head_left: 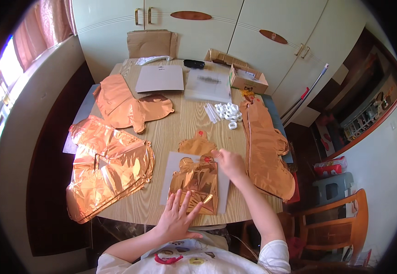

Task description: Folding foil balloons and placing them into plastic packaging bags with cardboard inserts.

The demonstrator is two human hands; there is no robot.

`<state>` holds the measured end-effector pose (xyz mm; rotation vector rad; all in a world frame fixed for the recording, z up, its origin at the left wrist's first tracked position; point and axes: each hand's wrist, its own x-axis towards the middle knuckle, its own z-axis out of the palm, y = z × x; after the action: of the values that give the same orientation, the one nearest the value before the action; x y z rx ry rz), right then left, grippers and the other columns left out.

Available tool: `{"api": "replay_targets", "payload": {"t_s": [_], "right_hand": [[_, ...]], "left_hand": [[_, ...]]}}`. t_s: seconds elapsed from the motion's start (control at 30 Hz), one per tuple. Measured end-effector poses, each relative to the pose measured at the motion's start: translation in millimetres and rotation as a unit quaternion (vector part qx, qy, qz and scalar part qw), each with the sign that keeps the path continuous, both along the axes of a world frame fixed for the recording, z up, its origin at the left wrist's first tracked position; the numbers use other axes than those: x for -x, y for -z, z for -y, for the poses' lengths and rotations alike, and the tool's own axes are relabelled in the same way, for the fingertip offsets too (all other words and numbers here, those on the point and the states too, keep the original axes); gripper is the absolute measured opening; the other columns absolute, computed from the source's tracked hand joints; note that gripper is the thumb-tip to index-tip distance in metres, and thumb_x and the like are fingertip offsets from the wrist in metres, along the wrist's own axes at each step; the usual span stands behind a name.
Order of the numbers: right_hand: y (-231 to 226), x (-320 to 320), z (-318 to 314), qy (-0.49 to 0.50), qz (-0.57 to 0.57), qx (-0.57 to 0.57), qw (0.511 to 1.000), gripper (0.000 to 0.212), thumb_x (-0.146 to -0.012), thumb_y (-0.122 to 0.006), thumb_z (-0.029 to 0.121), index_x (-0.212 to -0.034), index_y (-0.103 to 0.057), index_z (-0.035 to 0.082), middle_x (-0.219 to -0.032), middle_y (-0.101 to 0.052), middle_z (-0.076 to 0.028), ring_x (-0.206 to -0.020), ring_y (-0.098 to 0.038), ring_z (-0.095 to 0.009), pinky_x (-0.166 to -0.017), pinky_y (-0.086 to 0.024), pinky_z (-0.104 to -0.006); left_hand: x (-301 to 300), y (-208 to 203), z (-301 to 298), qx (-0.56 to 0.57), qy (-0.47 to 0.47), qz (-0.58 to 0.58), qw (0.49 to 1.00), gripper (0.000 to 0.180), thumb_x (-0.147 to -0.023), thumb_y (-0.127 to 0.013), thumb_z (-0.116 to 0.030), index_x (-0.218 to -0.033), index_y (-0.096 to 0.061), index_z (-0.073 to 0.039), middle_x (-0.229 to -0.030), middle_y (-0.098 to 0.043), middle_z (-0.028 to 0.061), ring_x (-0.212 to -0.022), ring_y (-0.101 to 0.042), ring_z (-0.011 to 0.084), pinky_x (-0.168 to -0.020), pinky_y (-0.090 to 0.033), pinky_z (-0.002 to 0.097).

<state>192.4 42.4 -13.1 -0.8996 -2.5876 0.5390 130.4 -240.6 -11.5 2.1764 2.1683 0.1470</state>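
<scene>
In front of me lies a folded copper-coloured foil balloon (193, 179) on a pale rectangular sheet (224, 194). My left hand (174, 218) rests flat on the near part of the foil, fingers spread. At the balloon's upper right, beside a small red mark, my right hand (230, 163) has its fingers drawn together on the foil edge; the exact grip is partly hidden. A rounded foil flap (196, 146) with another red mark extends past the sheet's far edge.
Stacks of copper foil balloons lie left (109, 169), far left (120, 102) and right (264, 146) on the wooden table (162, 196). White tape rolls (228, 112), white straws (211, 113), a grey board (160, 78), a clear bag (207, 86) and a cardboard box (248, 82) sit farther back.
</scene>
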Motion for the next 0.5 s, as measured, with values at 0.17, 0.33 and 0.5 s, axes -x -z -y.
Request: {"api": "replay_targets", "payload": {"t_s": [0.17,0.33,0.5], "right_hand": [[-49.7,-36.4,-62.8,0.098,-0.008,0.042,0.994,0.055,-0.097,-0.051,0.052,-0.077,-0.063,0.002,-0.068,-0.062,-0.021,-0.062,-0.061,-0.038,-0.057,-0.044,-0.0463],[-50.3,-101.7,-120.0,0.162,0.019,-0.105,0.981,0.05,-0.096,-0.052,0.049,-0.078,-0.062,0.003,-0.072,-0.064,-0.021,-0.071,-0.064,-0.041,-0.063,-0.047,-0.0491],[-12.3,-109.0,-106.3,0.222,0.13,-0.206,0.944,0.035,-0.09,-0.064,0.041,-0.086,-0.063,0.006,-0.085,-0.066,-0.018,-0.083,-0.063,-0.038,-0.076,-0.049,-0.0477]], "left_hand": [[-0.2,-1.7,2.2,0.006,-0.005,-0.001,1.0,0.105,-0.073,-0.048,-0.086,-0.15,-0.036,-0.016,-0.151,-0.027,0.0331,-0.139,-0.022,0.0567,-0.113,-0.018,0.063],[-1.0,-1.4,1.1,0.002,-0.003,0.006,1.0,0.104,-0.074,-0.048,-0.086,-0.15,-0.036,-0.016,-0.151,-0.027,0.0327,-0.139,-0.023,0.0565,-0.113,-0.018,0.0629],[-0.7,-0.8,0.5,0.002,0.0,0.009,1.0,0.103,-0.073,-0.048,-0.086,-0.15,-0.036,-0.017,-0.151,-0.028,0.0321,-0.139,-0.023,0.0564,-0.114,-0.018,0.0629]]}}
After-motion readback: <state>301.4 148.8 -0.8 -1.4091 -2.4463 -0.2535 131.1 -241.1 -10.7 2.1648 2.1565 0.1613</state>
